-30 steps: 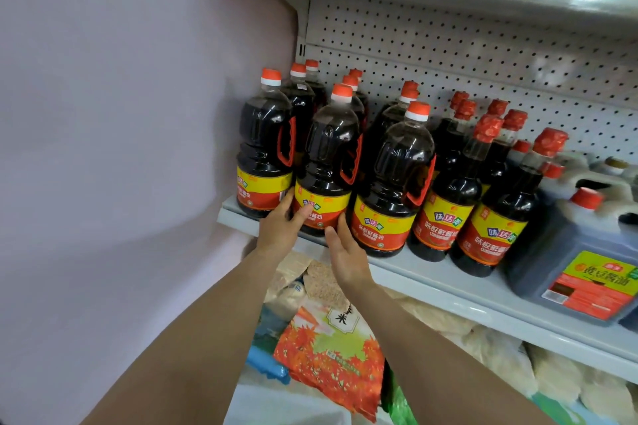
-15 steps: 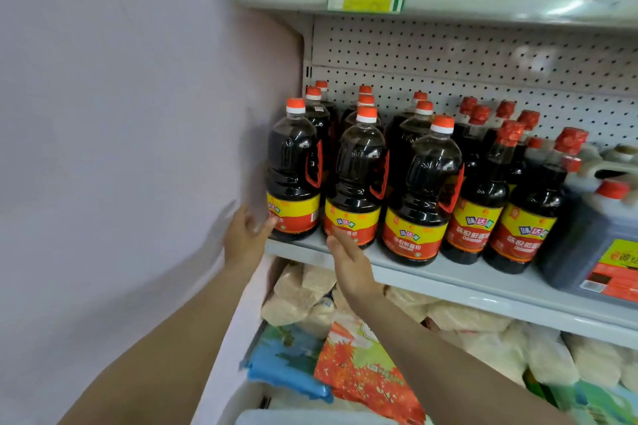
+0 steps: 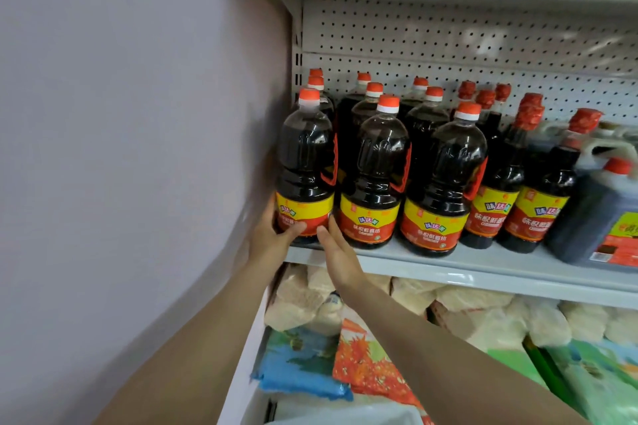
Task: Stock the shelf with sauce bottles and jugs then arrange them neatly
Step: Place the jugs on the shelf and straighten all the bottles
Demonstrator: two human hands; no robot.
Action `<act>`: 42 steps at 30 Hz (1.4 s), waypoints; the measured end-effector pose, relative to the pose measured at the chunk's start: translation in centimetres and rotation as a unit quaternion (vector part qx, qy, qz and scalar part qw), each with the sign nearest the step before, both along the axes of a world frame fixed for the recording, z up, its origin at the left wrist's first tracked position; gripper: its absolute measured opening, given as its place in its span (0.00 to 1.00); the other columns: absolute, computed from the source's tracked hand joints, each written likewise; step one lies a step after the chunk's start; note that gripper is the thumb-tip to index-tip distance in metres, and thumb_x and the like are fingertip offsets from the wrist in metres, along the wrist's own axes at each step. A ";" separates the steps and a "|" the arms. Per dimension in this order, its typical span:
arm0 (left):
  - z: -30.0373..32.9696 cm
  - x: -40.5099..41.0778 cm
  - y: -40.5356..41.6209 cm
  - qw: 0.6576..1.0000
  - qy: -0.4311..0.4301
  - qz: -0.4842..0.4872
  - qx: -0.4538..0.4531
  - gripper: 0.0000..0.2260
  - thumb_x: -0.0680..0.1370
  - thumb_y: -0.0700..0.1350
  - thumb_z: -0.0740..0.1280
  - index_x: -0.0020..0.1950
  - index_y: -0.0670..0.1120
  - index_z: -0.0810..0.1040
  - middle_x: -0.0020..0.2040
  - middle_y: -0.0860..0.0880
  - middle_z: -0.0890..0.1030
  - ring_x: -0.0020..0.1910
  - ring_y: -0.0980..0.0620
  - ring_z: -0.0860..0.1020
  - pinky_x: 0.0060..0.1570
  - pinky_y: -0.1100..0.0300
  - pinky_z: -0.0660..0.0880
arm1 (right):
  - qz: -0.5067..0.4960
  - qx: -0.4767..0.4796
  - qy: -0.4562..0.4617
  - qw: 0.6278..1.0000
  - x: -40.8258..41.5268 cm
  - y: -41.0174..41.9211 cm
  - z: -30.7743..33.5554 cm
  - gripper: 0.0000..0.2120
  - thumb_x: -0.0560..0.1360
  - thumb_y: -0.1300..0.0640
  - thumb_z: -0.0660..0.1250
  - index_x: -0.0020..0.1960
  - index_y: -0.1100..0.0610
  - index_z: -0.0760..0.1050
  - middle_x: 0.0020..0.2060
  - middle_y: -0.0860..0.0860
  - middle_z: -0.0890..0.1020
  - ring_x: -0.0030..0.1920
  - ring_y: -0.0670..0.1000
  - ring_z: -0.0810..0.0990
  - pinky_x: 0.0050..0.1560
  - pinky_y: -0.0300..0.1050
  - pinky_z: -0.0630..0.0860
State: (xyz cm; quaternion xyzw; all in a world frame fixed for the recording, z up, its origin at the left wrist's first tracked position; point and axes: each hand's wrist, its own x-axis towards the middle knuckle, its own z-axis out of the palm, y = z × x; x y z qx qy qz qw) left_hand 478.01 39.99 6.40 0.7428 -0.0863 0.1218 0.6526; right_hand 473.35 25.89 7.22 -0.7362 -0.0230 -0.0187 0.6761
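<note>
Meanwhile, two hands steadied a sauce jug at the shelf end, frame centre.
Left hand grasped its label base; right hand pressed flat-fingered alongside.

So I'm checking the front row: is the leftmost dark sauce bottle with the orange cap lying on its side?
No, the leftmost dark sauce bottle stands upright on the grey metal shelf, cap up, with the left hand gripping its base.

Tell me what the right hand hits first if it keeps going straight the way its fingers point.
Probably the leftmost front bottle: the right hand points up and slightly left, fingertips already at that bottle's label edge, beside the middle front bottle. Depth is unclear, so contact may already exist.
</note>
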 end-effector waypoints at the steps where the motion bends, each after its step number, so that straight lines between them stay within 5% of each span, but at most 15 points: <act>1: -0.1 0.5 0.3 1.000 0.002 -0.002 0.003 0.32 0.73 0.46 0.76 0.72 0.64 0.67 0.63 0.60 0.80 0.61 0.63 0.77 0.57 0.64 0.74 | -0.004 0.000 0.000 1.000 0.1 0.1 0.0 0.24 0.84 0.45 0.57 0.79 0.41 0.58 0.71 0.36 0.64 0.73 0.41 0.62 0.74 0.43 0.59; 8: 0.1 2.4 0.9 0.999 0.018 -0.030 0.016 0.33 0.71 0.47 0.78 0.72 0.62 0.68 0.63 0.59 0.80 0.62 0.59 0.78 0.63 0.53 0.75 | -0.004 -0.008 0.026 1.000 1.3 0.0 0.8 0.26 0.85 0.44 0.55 0.81 0.44 0.54 0.74 0.42 0.64 0.76 0.46 0.61 0.68 0.40 0.59; 15: 0.6 2.8 1.0 0.996 0.061 -0.061 0.000 0.33 0.72 0.46 0.78 0.70 0.63 0.66 0.60 0.61 0.79 0.57 0.65 0.77 0.51 0.68 0.72 | -0.003 0.000 0.028 1.000 2.3 0.3 0.2 0.27 0.84 0.42 0.55 0.81 0.40 0.53 0.78 0.41 0.61 0.78 0.46 0.59 0.74 0.46 0.58; 26: 0.1 2.2 1.4 0.996 0.061 -0.052 -0.035 0.27 0.70 0.41 0.78 0.58 0.66 0.72 0.51 0.68 0.82 0.52 0.69 0.79 0.50 0.67 0.74 | 0.003 -0.019 0.014 1.000 2.1 0.1 -0.4 0.29 0.83 0.40 0.58 0.81 0.39 0.53 0.77 0.41 0.64 0.77 0.46 0.61 0.73 0.46 0.60; 36: 0.1 2.1 1.8 0.996 0.067 -0.049 -0.028 0.34 0.63 0.52 0.81 0.64 0.65 0.70 0.57 0.64 0.81 0.57 0.64 0.79 0.55 0.62 0.75 | -0.004 -0.026 0.017 1.000 1.8 0.0 -0.3 0.29 0.82 0.40 0.58 0.80 0.39 0.54 0.77 0.42 0.64 0.77 0.49 0.62 0.73 0.48 0.61; 42: 0.5 1.9 1.7 0.996 0.074 -0.045 -0.025 0.32 0.69 0.45 0.79 0.67 0.59 0.67 0.55 0.66 0.77 0.52 0.70 0.77 0.49 0.68 0.73 | -0.004 -0.021 0.018 1.000 1.9 -0.1 -0.4 0.29 0.83 0.41 0.58 0.81 0.39 0.53 0.77 0.42 0.64 0.77 0.49 0.62 0.73 0.47 0.60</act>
